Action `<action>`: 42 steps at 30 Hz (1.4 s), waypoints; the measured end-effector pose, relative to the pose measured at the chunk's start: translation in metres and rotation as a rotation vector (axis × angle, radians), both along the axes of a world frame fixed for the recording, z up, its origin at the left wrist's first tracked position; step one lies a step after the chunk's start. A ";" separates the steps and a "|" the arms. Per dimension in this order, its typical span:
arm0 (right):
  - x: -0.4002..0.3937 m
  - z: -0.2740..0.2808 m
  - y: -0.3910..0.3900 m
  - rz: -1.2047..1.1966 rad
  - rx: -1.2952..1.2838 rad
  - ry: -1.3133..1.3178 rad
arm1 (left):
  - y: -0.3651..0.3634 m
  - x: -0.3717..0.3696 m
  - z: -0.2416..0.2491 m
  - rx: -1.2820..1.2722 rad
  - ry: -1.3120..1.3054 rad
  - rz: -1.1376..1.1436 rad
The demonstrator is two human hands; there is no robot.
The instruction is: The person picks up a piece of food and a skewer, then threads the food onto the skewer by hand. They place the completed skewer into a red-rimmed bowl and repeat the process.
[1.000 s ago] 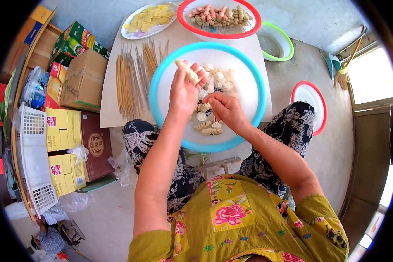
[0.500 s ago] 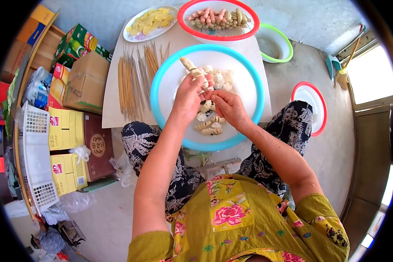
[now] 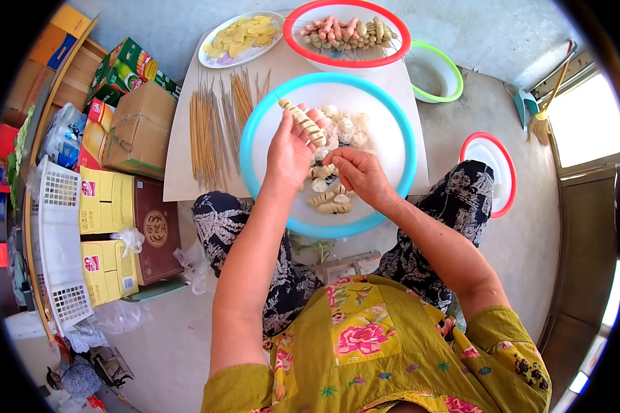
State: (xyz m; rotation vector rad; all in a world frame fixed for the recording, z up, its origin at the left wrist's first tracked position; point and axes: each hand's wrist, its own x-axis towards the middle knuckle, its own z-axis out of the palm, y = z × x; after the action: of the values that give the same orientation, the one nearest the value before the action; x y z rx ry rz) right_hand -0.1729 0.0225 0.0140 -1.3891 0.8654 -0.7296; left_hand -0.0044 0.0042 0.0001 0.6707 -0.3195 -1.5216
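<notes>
My left hand (image 3: 289, 153) is palm up, cradling a pale spiral-cut roll (image 3: 304, 125) whose slits look dark. A thin stick tip pokes out of the roll's far end. Just below the near end, my right hand (image 3: 357, 173) is closed in a pinch on what appears to be the skewer, mostly hidden by the fingers. Both hands are over a white basin with a blue rim (image 3: 401, 124). Inside it lie white crinkled pieces (image 3: 348, 127) and several more slit rolls (image 3: 332, 206), partly covered by my right hand.
Loose wooden skewers (image 3: 203, 138) lie on the table (image 3: 179, 165) to the left. Behind are a plate of yellow slices (image 3: 238, 38) and a red-rimmed basin (image 3: 289, 41) of skewered pieces. A green-rimmed basin (image 3: 455, 76) stands right. Cardboard boxes (image 3: 141, 127) are stacked left.
The roll has shifted slightly left, and the fingers of my left hand have opened out flatter under it. My right hand has moved slightly down, away from the roll's near end.
</notes>
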 end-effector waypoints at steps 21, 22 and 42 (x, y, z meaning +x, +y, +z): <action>-0.002 0.002 0.003 0.008 -0.024 -0.013 | -0.001 0.006 0.003 0.000 0.013 0.040; -0.002 0.002 0.004 0.007 -0.027 -0.018 | -0.001 0.008 0.002 -0.026 -0.007 0.066; -0.004 0.000 0.004 -0.017 -0.024 -0.010 | 0.001 0.004 -0.008 -0.097 -0.033 -0.015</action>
State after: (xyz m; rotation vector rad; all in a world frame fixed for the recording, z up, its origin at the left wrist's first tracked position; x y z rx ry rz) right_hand -0.1770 0.0262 0.0144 -1.3990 0.8641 -0.7617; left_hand -0.0002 0.0051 -0.0074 0.6182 -0.4212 -1.5004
